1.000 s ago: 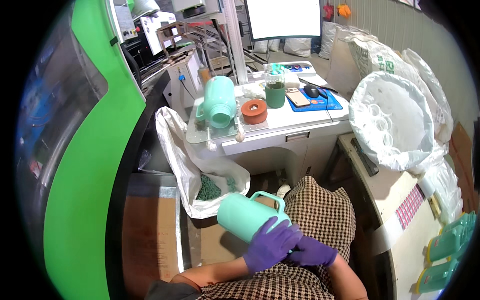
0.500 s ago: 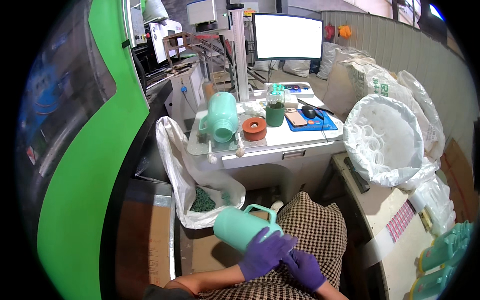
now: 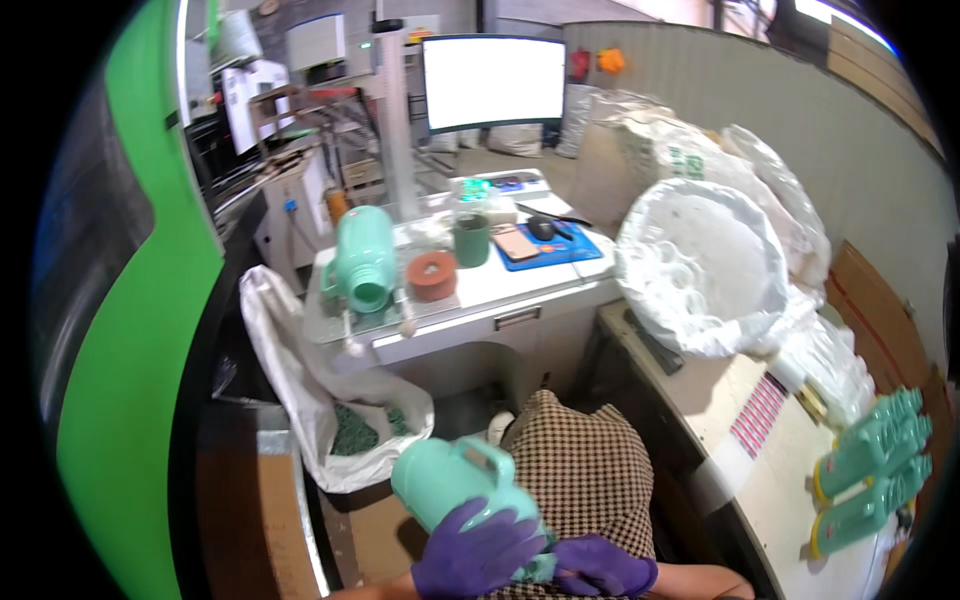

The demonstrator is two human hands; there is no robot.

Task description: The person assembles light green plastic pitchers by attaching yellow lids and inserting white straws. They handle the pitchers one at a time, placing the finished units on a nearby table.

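Observation:
A mint-green plastic jug shell (image 3: 455, 480) with a loop handle lies tilted over my lap, its neck pointing toward my right hand. My left hand (image 3: 478, 552), in a purple glove, grips the jug's side near the neck. At the neck, my gloved right hand (image 3: 605, 566) is closed; whatever its fingers hold is hidden. On the white table ahead, another mint-green jug shell (image 3: 366, 255) lies with its open mouth toward me. Beside it sits a roll of reddish-brown tape (image 3: 432, 275).
A white sack (image 3: 300, 400) with green scraps stands front left. The table (image 3: 560, 291) carries a glass bottle (image 3: 471, 240), phone (image 3: 515, 243) and mouse (image 3: 541, 228). At right are a lined tub (image 3: 735, 240) of clear rings, a sticker sheet (image 3: 758, 415) and several green jugs (image 3: 865, 520).
My view has swung to the right, so the table and tub appear farther left. The jug and both hands sit lower in the picture; my left hand still grips the jug.

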